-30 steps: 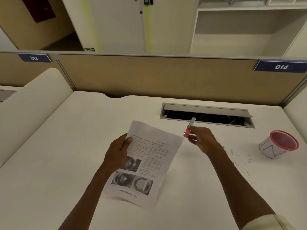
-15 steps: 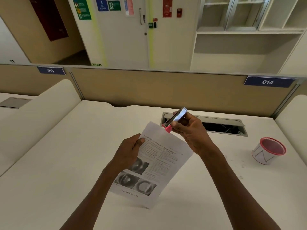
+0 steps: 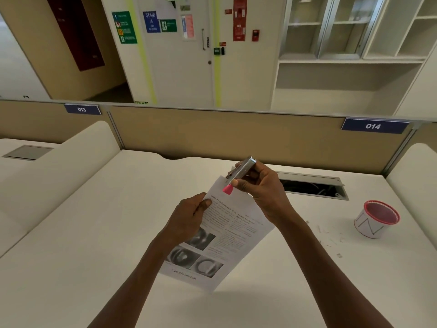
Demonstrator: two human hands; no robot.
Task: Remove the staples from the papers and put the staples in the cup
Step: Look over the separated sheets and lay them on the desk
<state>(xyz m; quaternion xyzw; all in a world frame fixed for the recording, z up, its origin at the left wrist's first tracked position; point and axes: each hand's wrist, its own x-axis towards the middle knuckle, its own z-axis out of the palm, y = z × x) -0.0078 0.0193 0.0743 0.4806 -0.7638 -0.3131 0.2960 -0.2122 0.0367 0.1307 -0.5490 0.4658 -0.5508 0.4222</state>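
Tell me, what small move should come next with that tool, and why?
Probably work the pink tip of the remover under the staple at the paper's top corner. The right hand has that tip on the corner, the left hand grips the sheet's edge. The staple itself is too small to see.

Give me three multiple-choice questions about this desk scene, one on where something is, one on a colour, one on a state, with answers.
1. Where does the white paper cup with the red rim stand?
A. on the desk at the person's right
B. inside the cable opening
C. on the printed sheet

2. What colour is the tip of the metal staple remover?
A. green
B. pink
C. black

3. How is the printed paper sheet held?
A. lying flat, untouched
B. gripped at its edge by the left hand
C. rolled in the cup

Answers: 1 A, it stands beyond the right hand; 2 B, the tip at the sheet's top corner is pink; 3 B, the thumb presses on the page.
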